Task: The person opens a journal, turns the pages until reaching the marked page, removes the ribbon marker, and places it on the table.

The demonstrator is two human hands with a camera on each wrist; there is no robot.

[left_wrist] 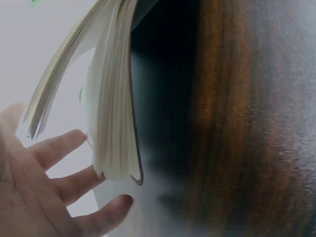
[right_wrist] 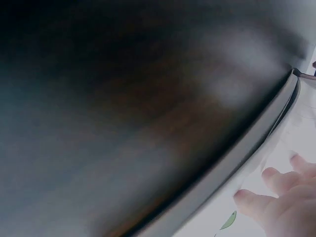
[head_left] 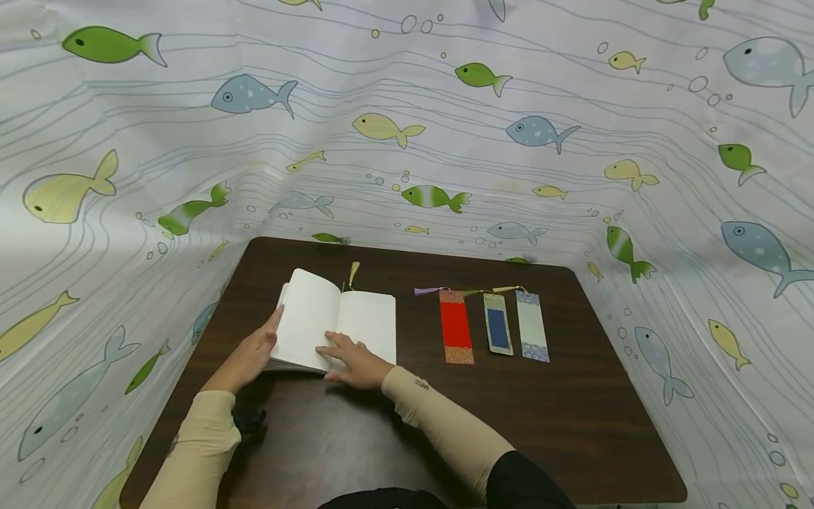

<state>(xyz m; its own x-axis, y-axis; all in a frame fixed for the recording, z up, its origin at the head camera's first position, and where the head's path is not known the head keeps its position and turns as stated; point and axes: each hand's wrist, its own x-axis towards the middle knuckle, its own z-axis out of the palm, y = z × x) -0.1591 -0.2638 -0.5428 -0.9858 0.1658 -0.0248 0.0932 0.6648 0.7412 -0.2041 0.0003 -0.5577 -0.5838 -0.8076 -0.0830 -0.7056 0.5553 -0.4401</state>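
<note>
Head view: the notebook (head_left: 337,326) lies open at the table's (head_left: 572,424) far left. The left hand (head_left: 251,353) props its lifted pages with spread fingers; the right hand (head_left: 356,362) presses flat, fingers straight. Three bookmarks (head_left: 493,324) lie untouched right of it.

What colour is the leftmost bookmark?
Red bookmark, with patterned ends; head view shows it best.

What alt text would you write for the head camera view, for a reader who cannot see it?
Two hands rest on an open blank book on a dark wooden table: the left hand holds its left edge, the right hand lies flat on the pages. Three bookmarks, red, blue and pale, lie to the right, and a fish-print cloth surrounds the table.
</note>
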